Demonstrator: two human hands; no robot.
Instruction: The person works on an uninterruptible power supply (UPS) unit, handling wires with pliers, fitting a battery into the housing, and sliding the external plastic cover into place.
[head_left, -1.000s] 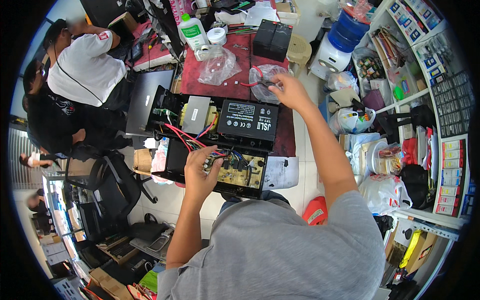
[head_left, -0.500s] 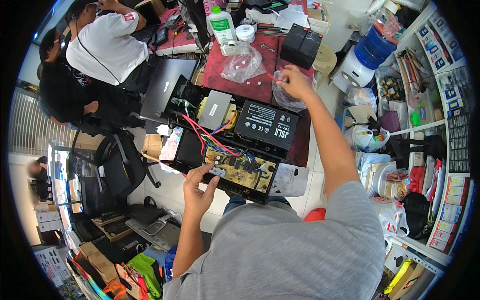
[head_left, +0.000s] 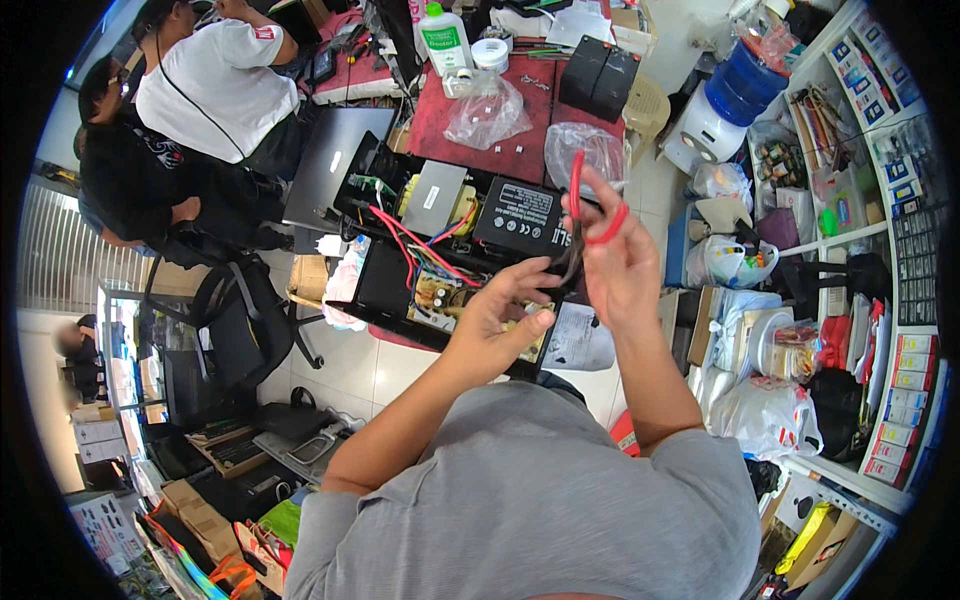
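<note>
An opened black case (head_left: 385, 290) lies in front of me, its two halves side by side. One half holds a black box-shaped battery (head_left: 515, 212) and a transformer with a grey plate (head_left: 432, 198). The other carries a tan circuit board (head_left: 432, 300), joined by red, blue and other wires (head_left: 400, 235). My right hand (head_left: 622, 268) grips red-handled pliers (head_left: 577, 185), handles spread and dark end pointing down toward the case. Over the board is my left hand (head_left: 500, 318), fingers apart and partly curled, close to the tool's dark end. It hides part of the board.
A clear plastic bag (head_left: 488, 115), a white bottle with a green label (head_left: 444, 40) and a black battery pack (head_left: 600, 80) sit on the red table (head_left: 435, 130). Two people (head_left: 215, 90) are at the left. A packed shelf (head_left: 850, 240) stands at right.
My right hand has come back from the far side of the table to the case with the red-handled pliers. My left hand has shifted right along the board.
</note>
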